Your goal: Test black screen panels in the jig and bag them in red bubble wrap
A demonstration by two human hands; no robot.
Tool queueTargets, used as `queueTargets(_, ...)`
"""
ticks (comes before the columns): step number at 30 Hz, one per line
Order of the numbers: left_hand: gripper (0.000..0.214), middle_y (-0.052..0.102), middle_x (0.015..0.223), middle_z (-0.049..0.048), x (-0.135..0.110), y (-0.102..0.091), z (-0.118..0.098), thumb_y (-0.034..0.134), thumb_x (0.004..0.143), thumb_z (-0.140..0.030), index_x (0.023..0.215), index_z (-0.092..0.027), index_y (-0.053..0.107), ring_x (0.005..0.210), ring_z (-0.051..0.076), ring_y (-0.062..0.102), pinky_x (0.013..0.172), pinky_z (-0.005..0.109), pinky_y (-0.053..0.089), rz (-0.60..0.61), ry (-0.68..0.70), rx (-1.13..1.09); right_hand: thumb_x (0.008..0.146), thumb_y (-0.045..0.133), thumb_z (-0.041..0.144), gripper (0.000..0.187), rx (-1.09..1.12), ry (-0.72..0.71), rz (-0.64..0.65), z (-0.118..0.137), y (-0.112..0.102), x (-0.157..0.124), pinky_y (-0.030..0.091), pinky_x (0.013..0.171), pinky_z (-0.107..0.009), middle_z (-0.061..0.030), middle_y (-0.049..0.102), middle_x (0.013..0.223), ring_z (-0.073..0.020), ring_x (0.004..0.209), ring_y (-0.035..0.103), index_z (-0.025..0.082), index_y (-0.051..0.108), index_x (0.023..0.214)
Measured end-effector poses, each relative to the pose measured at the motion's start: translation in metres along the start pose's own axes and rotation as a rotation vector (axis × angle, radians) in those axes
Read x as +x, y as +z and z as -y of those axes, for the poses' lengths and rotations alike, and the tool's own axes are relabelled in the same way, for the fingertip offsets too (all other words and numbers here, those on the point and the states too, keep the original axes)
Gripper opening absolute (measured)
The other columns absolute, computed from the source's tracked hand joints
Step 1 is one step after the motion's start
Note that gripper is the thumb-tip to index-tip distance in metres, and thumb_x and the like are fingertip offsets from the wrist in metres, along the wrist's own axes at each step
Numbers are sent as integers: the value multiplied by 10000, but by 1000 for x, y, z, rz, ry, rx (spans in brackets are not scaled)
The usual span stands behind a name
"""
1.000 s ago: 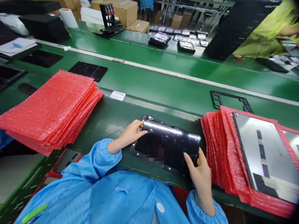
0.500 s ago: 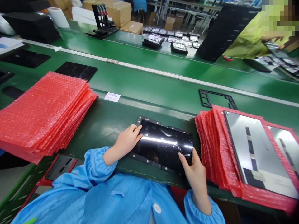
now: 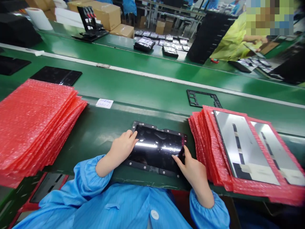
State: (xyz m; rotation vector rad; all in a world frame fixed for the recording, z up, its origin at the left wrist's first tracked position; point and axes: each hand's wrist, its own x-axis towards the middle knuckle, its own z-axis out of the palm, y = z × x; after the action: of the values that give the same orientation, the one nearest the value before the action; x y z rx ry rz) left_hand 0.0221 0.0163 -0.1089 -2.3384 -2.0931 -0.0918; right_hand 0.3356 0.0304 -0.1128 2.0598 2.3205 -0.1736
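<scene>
A glossy black screen panel (image 3: 157, 148) lies over a dark fixture (image 3: 149, 169) with small round silver spots along its edges, on the green bench in front of me. My left hand (image 3: 124, 144) grips the panel's left end, fingers at the edge. At the right end, my right hand (image 3: 192, 165) holds the panel between a thumb on its face and fingers at the edge. To the right, a silver-backed display panel (image 3: 243, 146) rests on stacked red bubble-wrap bags (image 3: 205, 149), with a second one beside it.
A pile of red bubble-wrap bags (image 3: 40, 121) stands at left, with a dark panel (image 3: 57, 75) behind it. A black frame (image 3: 203, 98) and a paper label (image 3: 104, 103) lie ahead. Across the bench, a person in yellow (image 3: 228, 41) works by a tall black stack (image 3: 209, 35).
The panel's right end has come down closer to the fixture, with my right hand still on it. My left hand keeps its hold. The camera view has shifted to the right.
</scene>
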Motion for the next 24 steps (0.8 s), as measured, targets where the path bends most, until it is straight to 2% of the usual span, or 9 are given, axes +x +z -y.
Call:
queueTargets(3, 403, 661, 1019, 82, 1, -2, 1, 360, 1016, -313, 1298, -154, 601, 891, 215, 650, 538, 285, 441, -28, 31, 53, 909, 556, 555, 589, -15, -218, -154, -3, -5, 7, 522, 690, -384, -177, 715, 1096, -335, 967, 675, 153, 591, 1338)
queueTargets(5, 409, 667, 996, 84, 1, 0, 4, 362, 1014, -312, 1284, -142, 618, 881, 221, 645, 550, 294, 451, -70, 59, 77, 892, 612, 513, 512, 8, -330, -226, -4, -8, 11, 494, 878, -448, -164, 635, 1308, -354, 1182, 571, 179, 640, 1279)
queueTargets(7, 408, 670, 970, 89, 3, 3, 8, 375, 1009, -307, 1270, -130, 634, 875, 231, 636, 573, 306, 468, -109, 95, 89, 871, 654, 497, 496, 49, -350, -240, -5, -10, 14, 433, 979, -496, -135, 607, 1366, -349, 1244, 521, 190, 649, 1260)
queueTargets(11, 398, 680, 958, 119, 8, 5, 15, 405, 991, -285, 1249, -119, 659, 855, 269, 616, 604, 346, 487, -136, 168, 96, 848, 688, 489, 547, 151, -296, -199, -6, -15, 15, 343, 1070, -540, -116, 622, 1358, -317, 1216, 544, 185, 610, 1296)
queueTargets(14, 434, 664, 1196, 179, 8, 8, 21, 386, 993, -309, 1240, -76, 657, 1055, 323, 596, 796, 418, 510, -165, 246, 70, 820, 711, 487, 679, 185, -276, -123, -7, -18, 10, 276, 1119, -580, -125, 558, 1429, -331, 1307, 485, 173, 518, 1389)
queueTargets(17, 671, 477, 1478, 205, 2, 19, 29, 382, 962, -541, 1395, -44, 505, 1340, 387, 424, 1017, 552, 396, -165, 346, 26, 752, 746, 551, 846, 176, -291, -15, -8, -21, 6, 247, 1128, -629, -150, 434, 1523, -361, 1396, 394, 160, 453, 1442)
queueTargets(20, 1022, 326, 1568, 205, -6, 33, 38, 399, 833, -769, 1562, -92, 161, 1416, 398, 335, 1066, 629, 304, -133, 383, -25, 743, 746, 579, 881, 146, -282, 35, -8, -19, 4, 244, 1130, -641, -159, 383, 1548, -362, 1423, 360, 168, 436, 1457)
queueTargets(22, 1061, 296, 1584, 185, -9, 39, 42, 410, 819, -780, 1576, -146, 22, 1430, 386, 323, 1074, 637, 288, -115, 358, -50, 768, 736, 559, 841, 130, -265, 29, -7, -18, 3, 251, 1133, -631, -158, 392, 1543, -352, 1424, 366, 179, 440, 1457)
queueTargets(24, 1025, 292, 1588, 167, -10, 42, 43, 416, 837, -754, 1575, -171, 8, 1442, 377, 306, 1084, 640, 277, -90, 327, -60, 773, 741, 540, 828, 118, -263, 14, -7, -19, 2, 266, 1131, -623, -160, 401, 1537, -345, 1419, 377, 182, 441, 1457)
